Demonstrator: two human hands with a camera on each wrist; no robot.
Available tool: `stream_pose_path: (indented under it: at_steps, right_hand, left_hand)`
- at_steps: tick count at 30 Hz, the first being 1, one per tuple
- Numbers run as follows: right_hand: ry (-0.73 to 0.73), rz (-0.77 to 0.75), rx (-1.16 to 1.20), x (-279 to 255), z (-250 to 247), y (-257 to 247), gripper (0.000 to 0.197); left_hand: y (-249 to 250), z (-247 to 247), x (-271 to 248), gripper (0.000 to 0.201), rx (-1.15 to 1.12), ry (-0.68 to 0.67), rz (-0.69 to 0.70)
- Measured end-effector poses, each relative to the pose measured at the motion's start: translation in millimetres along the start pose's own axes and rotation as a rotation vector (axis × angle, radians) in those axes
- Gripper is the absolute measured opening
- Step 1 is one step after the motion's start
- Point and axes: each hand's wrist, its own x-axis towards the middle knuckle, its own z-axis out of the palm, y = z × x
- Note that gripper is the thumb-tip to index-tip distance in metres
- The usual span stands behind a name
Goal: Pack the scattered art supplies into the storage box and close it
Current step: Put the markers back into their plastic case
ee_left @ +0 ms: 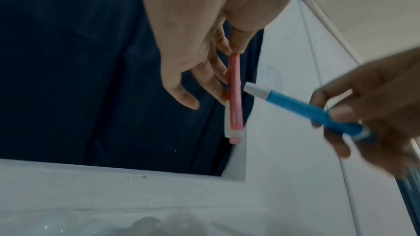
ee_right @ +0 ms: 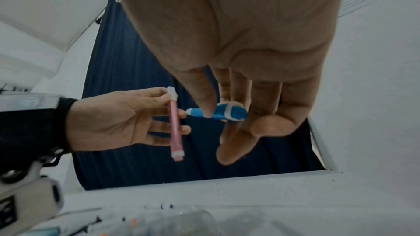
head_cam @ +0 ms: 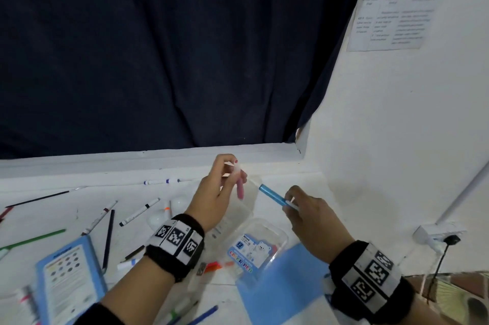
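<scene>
White table (head_cam: pixel 277 163), raised hands, left (head_cam: pixel 214 192) pinching pink pen (head_cam: pixel 240 189), right (head_cam: pixel 312 215) gripping blue pen (head_cam: pixel 272 195)

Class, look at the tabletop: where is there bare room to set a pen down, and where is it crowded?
Bare: the table strip between the clear pen case and the right-hand wall. Crowded: left of the case, with scattered markers, pencils and a blue booklet.
</scene>
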Motion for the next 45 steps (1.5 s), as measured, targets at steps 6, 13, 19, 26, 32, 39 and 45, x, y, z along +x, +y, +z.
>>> stream_pose_path:
  at_steps: [6,13,19,26,32,39,45]
  right_hand:
    - [0.044,-0.016,0.314,-44,13,-56,0.004]
    - [-0.087,-0.029,0.564,-88,36,-126,0.004]
    - [-0.158,-0.029,0.647,-107,73,-176,0.007]
    - [-0.131,-0.041,0.639,-123,134,-254,0.008]
    - [-0.010,0.008,0.608,-146,197,-308,0.010]
    - [0.072,-0.004,0.489,-164,239,-340,0.017]
    - [0.010,-0.102,0.320,-170,264,-359,0.021]
  left_hand:
    - [44,-41,-93,0.010,-0.441,0.272,-0.128]
    - [38,-94,-191,0.019,-0.541,0.384,-0.313]
    - [18,-156,-260,0.030,-0.356,0.332,-0.414]
    - [-5,-252,-324,0.044,-0.165,0.219,-0.482]
    - [-28,-332,-372,0.035,-0.061,0.088,-0.380]
    - [-56,-370,-401,0.016,-0.062,0.142,-0.384]
    - [-70,-382,-409,0.015,-0.115,0.050,-0.436]
